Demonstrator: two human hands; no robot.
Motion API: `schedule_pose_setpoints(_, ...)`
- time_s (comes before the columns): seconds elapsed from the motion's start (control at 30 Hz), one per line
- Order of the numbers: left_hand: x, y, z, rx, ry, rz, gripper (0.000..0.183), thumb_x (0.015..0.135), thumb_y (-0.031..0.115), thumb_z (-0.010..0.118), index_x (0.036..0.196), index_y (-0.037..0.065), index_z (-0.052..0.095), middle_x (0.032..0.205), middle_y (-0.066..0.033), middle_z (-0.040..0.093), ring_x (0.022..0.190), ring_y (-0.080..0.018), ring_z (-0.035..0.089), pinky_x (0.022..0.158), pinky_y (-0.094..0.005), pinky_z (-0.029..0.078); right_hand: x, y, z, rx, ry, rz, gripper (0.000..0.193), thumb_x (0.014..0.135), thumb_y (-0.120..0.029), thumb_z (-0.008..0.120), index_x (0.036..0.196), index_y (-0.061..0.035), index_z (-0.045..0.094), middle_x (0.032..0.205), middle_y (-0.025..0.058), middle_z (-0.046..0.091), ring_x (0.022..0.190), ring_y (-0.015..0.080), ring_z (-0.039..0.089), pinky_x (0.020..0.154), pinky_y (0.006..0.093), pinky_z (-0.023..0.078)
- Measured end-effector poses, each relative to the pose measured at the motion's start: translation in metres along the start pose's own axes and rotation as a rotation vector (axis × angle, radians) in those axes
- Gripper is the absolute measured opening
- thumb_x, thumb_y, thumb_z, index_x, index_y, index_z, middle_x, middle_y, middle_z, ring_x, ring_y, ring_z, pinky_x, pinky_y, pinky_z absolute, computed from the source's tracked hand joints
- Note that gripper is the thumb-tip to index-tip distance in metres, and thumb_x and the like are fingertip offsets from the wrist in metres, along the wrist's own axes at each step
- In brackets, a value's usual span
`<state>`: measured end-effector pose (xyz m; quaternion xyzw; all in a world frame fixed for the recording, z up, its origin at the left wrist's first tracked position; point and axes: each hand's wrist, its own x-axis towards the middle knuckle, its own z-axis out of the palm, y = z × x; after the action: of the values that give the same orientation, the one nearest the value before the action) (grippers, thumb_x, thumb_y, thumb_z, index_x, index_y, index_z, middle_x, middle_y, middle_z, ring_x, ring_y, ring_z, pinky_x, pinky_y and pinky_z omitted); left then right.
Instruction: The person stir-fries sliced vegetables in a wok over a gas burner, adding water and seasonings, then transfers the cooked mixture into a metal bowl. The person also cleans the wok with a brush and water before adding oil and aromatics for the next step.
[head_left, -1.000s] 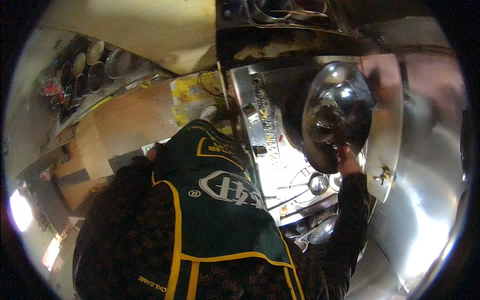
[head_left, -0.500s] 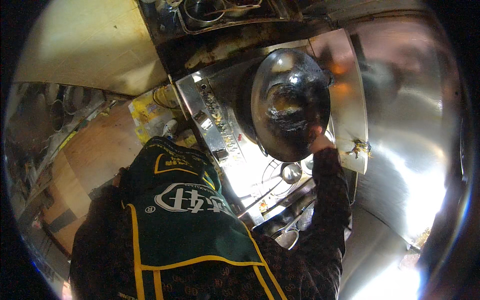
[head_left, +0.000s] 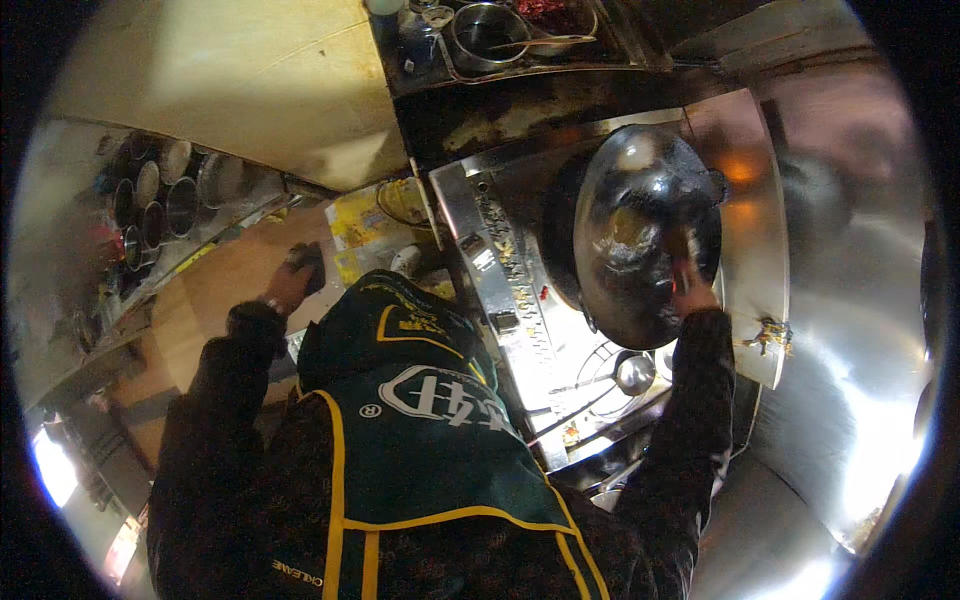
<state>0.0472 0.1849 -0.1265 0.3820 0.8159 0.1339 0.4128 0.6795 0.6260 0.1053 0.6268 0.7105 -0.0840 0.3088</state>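
A large dark wok (head_left: pixel 612 205) with a wet, shiny inside sits on the stove at the right. My right hand (head_left: pixel 690 288) reaches into its near right part. Its fingers are blurred against the dark metal, so I cannot make out their grip. Far to the left, my left hand (head_left: pixel 287 283) hangs beside my apron, fingers curled around a small dark thing (head_left: pixel 314 268) that may be a cloth. A round metal ladle bowl (head_left: pixel 635 373) rests just below the wok, at the brightly lit near side of the stove.
A metal pot (head_left: pixel 488 38) and a dish of red food (head_left: pixel 556 14) stand beyond the stove. Several metal containers (head_left: pixel 152 220) line the left side. A steel panel (head_left: pixel 765 230) rises right of the wok. Food scraps lie along the stove's steel edge (head_left: pixel 505 255).
My left hand has come into view at the left, holding the dark thing. My right hand has moved farther into the wok from its rim. The whole view has shifted, moving the scene rightward.
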Motion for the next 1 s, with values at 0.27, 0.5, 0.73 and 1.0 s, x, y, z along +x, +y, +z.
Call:
schedule_pose_setpoints(0.27,0.03,0.278,0.044,0.199,-0.167,0.517,0.033,0.092,0.032,0.056,0.117,0.012,0.068,0.101,-0.0135,0.071,0.088,-0.03,0.068,0.075,-0.0426,0.053,-0.069,-0.102,0.033,0.768,0.212,-0.485,0.077,0.081,-0.022,0.071,0.15,-0.0201,0.038,0.1,0.012,0.068,0.074,0.0186,0.064,0.068,0.033,0.053)
schedule_pose_setpoints(0.5,0.019,0.415,0.105,-0.78,-0.909,-0.168,0.045,0.097,0.048,0.053,0.113,0.007,0.061,0.099,-0.0139,0.07,0.08,-0.0283,0.071,0.067,-0.0436,0.06,-0.199,-0.041,0.08,0.667,0.086,0.112,0.08,0.077,-0.019,0.066,0.151,-0.0232,0.036,0.105,0.0192,0.067,0.092,0.0311,0.067,0.081,0.0416,0.052)
schedule_pose_setpoints(0.73,0.008,0.462,0.168,-0.736,-0.811,-0.271,0.04,0.093,0.036,0.058,0.109,0.001,0.049,0.085,-0.0202,0.065,0.07,-0.0276,0.067,0.056,-0.0374,0.056,-0.234,-0.113,0.155,1.185,0.235,0.346,0.081,0.085,-0.004,0.064,0.155,-0.0149,0.026,0.119,0.0228,0.063,0.1,0.0301,0.066,0.085,0.0366,0.052)
schedule_pose_setpoints(1.0,0.025,0.467,0.14,-0.685,-0.793,-0.278,0.013,0.09,0.013,0.051,0.092,0.001,0.049,0.079,-0.0164,0.06,0.059,-0.0173,0.055,0.043,-0.0254,0.042,-0.27,-0.106,0.129,1.01,0.366,0.233,0.084,0.083,-0.021,0.067,0.154,-0.0275,0.024,0.097,0.0254,0.066,0.089,0.0413,0.066,0.08,0.0492,0.052)
